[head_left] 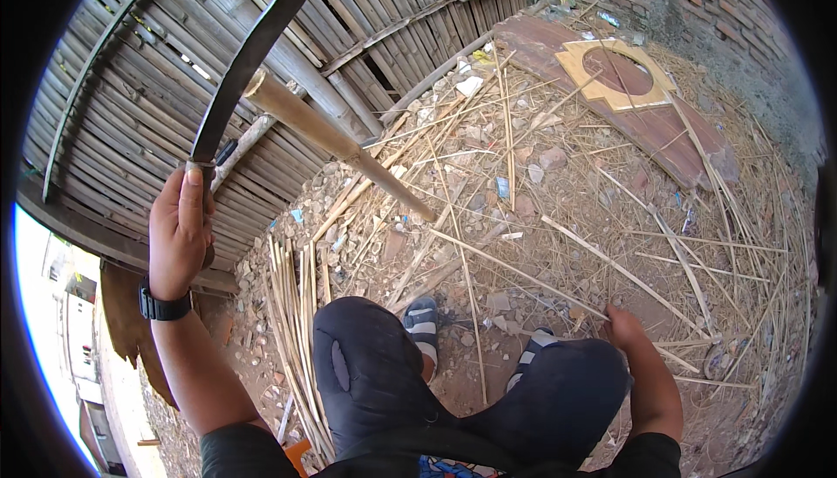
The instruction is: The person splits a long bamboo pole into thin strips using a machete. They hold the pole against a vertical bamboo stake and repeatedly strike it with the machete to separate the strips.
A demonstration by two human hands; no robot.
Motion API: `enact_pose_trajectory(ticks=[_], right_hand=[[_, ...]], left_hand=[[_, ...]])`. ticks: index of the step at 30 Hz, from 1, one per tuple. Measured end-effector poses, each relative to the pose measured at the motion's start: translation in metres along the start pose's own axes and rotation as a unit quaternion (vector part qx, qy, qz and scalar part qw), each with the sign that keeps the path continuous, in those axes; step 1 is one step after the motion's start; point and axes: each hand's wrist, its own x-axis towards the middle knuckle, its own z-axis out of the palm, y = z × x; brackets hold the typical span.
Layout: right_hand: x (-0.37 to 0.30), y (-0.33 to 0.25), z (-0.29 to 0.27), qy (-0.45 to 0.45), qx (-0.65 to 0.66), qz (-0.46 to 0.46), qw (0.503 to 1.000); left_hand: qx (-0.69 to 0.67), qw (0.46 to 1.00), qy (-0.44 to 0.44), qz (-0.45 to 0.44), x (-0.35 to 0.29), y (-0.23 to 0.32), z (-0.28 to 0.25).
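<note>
My left hand [181, 221] is raised at the left, wrapped round the handle of a machete [240, 68]. The long dark curved blade points up, its tip near the top of the view. Low on the right, beside my knee, my right hand [623, 328] is closed on the near end of a thin bamboo strip [523, 274]. That strip slants away to the left, its far end by the foot of a bamboo pole [344, 151]. The pole stands up from the ground, with its cut top close to the blade. My right fingertips are partly hidden.
A bundle of bamboo strips [292, 321] lies left of my legs. Loose strips, straw and rubble cover the ground [558, 182]. A brown board [702, 142] with a yellow cut-out frame [610, 90] lies far right. A bamboo wall [366, 7] and brick wall [732, 7] stand behind.
</note>
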Motion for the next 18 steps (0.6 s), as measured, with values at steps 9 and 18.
enact_pose_trajectory(ticks=[9, 18], right_hand=[[-0.130, -0.005, -0.131, 0.275, 0.047, 0.045, 0.959], [-0.201, -0.041, -0.209, 0.452, 0.190, -0.024, 0.871]], left_hand=[[0.005, 0.999, 0.006, 0.053, 0.016, 0.010, 0.009], [0.049, 0.989, -0.011, 0.137, 0.011, 0.041, 0.016]])
